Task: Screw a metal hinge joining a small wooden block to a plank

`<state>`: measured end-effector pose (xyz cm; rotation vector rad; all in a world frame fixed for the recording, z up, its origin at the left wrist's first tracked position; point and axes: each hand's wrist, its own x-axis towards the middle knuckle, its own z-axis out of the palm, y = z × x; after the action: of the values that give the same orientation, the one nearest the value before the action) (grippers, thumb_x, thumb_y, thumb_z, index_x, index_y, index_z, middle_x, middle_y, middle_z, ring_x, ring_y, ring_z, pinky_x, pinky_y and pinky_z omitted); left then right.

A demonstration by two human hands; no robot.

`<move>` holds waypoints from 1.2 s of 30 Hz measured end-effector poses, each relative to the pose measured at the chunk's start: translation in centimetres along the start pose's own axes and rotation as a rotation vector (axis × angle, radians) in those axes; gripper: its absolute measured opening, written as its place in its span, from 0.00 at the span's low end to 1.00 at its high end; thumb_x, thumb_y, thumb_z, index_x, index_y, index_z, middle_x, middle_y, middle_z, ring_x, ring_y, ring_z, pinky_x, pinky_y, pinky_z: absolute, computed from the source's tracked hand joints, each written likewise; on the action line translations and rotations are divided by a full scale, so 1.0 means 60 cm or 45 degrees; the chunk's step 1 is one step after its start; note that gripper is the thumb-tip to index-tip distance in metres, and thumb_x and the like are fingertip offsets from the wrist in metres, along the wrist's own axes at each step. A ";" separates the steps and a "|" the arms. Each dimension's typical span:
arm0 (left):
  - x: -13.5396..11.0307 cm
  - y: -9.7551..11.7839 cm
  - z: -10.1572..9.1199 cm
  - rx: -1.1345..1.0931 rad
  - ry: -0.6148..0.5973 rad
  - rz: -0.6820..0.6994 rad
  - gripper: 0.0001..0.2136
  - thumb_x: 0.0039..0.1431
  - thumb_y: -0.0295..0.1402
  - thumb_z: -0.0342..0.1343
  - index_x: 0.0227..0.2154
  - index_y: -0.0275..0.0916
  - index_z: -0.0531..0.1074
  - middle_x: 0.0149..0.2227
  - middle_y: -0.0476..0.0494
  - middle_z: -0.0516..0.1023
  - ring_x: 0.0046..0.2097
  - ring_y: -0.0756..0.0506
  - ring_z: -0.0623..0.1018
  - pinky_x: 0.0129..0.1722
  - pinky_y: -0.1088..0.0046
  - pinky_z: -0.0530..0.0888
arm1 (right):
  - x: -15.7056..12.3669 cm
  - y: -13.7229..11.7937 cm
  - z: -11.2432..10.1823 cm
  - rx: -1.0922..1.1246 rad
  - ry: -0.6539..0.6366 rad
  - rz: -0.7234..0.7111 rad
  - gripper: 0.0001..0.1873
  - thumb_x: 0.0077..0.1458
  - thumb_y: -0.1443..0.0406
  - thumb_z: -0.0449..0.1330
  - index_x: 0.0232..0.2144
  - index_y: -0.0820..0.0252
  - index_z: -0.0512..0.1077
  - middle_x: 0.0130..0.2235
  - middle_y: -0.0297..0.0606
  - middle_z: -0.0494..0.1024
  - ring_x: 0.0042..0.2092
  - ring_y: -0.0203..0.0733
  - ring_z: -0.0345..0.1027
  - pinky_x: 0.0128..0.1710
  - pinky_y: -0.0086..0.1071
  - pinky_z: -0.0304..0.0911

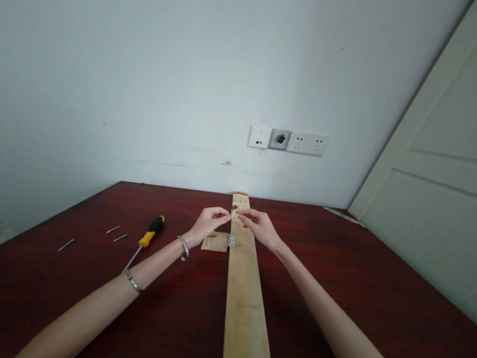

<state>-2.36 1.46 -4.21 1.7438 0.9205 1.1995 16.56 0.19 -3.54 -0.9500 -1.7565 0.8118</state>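
A long pale wooden plank [245, 303] lies on the dark red table, running away from me to the wall. Over its far part, my left hand [211, 221] is closed in a pinch at the plank's left edge, by a small silvery bit too tiny to name. My right hand [261, 227] faces it above the plank, thumb and forefinger pinched together; what they hold, if anything, cannot be made out. Just nearer to me, a small metal hinge [231, 240] sits on the plank's left edge, beside a short flat tan piece [215, 242].
To the left lies a yellow-and-black screwdriver [151, 231], its shaft tip hidden by my left forearm. Several screws are scattered there, among them one screw [66, 244] farthest left. A thin strip [343, 216] rests at the table's far right edge. Wall sockets [308, 144] are behind.
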 end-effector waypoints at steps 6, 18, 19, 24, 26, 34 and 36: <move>-0.002 0.005 0.006 0.010 0.000 0.032 0.09 0.49 0.37 0.59 0.28 0.34 0.74 0.33 0.43 0.78 0.37 0.45 0.75 0.41 0.69 0.70 | 0.001 -0.006 0.013 0.031 0.029 0.026 0.15 0.50 0.58 0.59 0.35 0.61 0.77 0.39 0.42 0.78 0.38 0.42 0.71 0.32 0.33 0.69; -0.005 0.000 0.015 -0.062 -0.071 0.044 0.09 0.50 0.36 0.59 0.31 0.34 0.76 0.35 0.42 0.78 0.39 0.44 0.76 0.41 0.70 0.70 | -0.002 0.006 0.028 0.069 0.106 -0.002 0.11 0.47 0.58 0.62 0.30 0.61 0.76 0.35 0.40 0.78 0.36 0.41 0.71 0.32 0.32 0.67; -0.005 -0.003 0.014 -0.053 -0.079 0.046 0.09 0.51 0.35 0.59 0.31 0.33 0.76 0.35 0.42 0.78 0.39 0.44 0.76 0.41 0.70 0.70 | -0.002 0.008 0.028 0.059 0.106 -0.003 0.12 0.48 0.58 0.62 0.30 0.61 0.76 0.34 0.40 0.78 0.36 0.41 0.71 0.33 0.32 0.67; 0.000 -0.011 0.009 -0.013 -0.127 0.006 0.10 0.51 0.35 0.59 0.33 0.33 0.76 0.35 0.41 0.78 0.39 0.45 0.76 0.40 0.71 0.70 | 0.002 0.017 0.028 0.012 0.095 -0.020 0.13 0.47 0.57 0.62 0.30 0.61 0.76 0.33 0.39 0.78 0.36 0.42 0.71 0.33 0.33 0.67; 0.003 -0.011 0.004 0.005 -0.143 -0.004 0.10 0.51 0.35 0.59 0.32 0.33 0.76 0.35 0.41 0.78 0.39 0.45 0.76 0.40 0.71 0.70 | 0.004 0.021 0.026 0.010 0.100 -0.023 0.13 0.46 0.56 0.62 0.28 0.61 0.76 0.32 0.39 0.78 0.35 0.42 0.71 0.34 0.33 0.67; 0.022 -0.005 -0.037 0.019 -0.001 -0.076 0.12 0.50 0.38 0.59 0.34 0.35 0.77 0.37 0.41 0.78 0.38 0.46 0.75 0.37 0.72 0.70 | 0.002 0.065 0.028 -0.031 0.108 0.013 0.10 0.45 0.59 0.63 0.26 0.61 0.76 0.32 0.40 0.79 0.36 0.43 0.72 0.39 0.36 0.66; 0.024 -0.003 -0.045 -0.002 0.033 -0.099 0.12 0.50 0.38 0.59 0.34 0.35 0.77 0.37 0.41 0.78 0.38 0.46 0.75 0.37 0.72 0.70 | 0.001 0.076 0.031 -0.057 0.110 0.021 0.10 0.45 0.59 0.63 0.26 0.61 0.76 0.32 0.40 0.79 0.36 0.43 0.71 0.38 0.36 0.66</move>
<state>-4.56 3.41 -3.25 1.6793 0.9940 1.1744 15.91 2.19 -7.96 -1.0156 -1.7000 0.7338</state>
